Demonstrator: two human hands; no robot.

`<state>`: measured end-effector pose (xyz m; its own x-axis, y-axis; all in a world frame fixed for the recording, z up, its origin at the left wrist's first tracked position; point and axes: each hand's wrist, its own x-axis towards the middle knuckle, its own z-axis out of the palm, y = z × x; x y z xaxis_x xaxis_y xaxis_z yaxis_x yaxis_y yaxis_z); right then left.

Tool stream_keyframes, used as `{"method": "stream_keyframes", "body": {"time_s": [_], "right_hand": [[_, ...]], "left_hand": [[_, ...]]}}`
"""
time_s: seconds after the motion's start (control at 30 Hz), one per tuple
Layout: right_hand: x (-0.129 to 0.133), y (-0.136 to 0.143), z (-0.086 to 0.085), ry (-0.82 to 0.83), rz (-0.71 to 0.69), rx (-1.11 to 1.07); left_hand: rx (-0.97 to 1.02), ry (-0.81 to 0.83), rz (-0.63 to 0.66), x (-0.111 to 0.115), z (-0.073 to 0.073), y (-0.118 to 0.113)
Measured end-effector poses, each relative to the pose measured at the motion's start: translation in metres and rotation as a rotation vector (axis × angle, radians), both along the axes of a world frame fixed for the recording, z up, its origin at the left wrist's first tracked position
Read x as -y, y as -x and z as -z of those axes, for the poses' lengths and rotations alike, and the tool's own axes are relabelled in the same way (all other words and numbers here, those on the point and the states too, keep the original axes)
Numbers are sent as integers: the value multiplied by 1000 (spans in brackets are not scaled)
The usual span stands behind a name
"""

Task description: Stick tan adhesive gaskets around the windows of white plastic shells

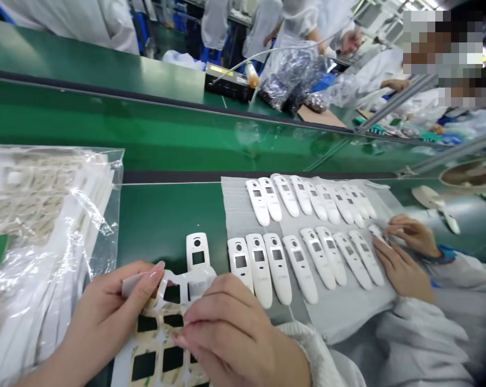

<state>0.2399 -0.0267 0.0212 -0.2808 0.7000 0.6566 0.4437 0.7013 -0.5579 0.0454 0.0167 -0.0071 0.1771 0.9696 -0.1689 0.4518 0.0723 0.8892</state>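
My left hand is closed on the upper left edge of a sticker sheet, thumb on top. The sheet carries rows of tan-backed pieces with dark square windows. My right hand has its fingers bent together at the sheet's right side, pinching there; its fingertips partly cover what they grip. Just beyond the sheet's raised top edge lies a white handset-shaped plastic housing with a square window, its lower part hidden. Several similar white housings lie right of my right hand.
Clear plastic bags of sticker sheets lie at left. White housings stand in two rows on a grey mat. At right, a co-worker's hands handle one housing. Behind a green ledge are a black box and plastic bags.
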Motion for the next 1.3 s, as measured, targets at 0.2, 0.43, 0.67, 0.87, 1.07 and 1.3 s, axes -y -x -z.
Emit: {"method": "stream_keyframes", "body": {"time_s": [0.2,0.43,0.67,0.87,1.07,1.3], "right_hand": [[7,-7,-2,-109,18,132],[27,1,15,-277,-149,496],[23,-35,-25,171,-13,-77],[-56,-64,-6,769,175,-279],[-83,-46,35,968,114,-111],[-83,-40,38,936,150,20]], "left_hand": [[-112,30,80,7,-1,-2],[-147,-74,107,12,-9,-17],[-184,-143,223,10,-28,0],[-151,-148,727,19,-39,1],[-274,-632,950,24,-10,-13],[-423,-754,1045,18,8,-10]]}}
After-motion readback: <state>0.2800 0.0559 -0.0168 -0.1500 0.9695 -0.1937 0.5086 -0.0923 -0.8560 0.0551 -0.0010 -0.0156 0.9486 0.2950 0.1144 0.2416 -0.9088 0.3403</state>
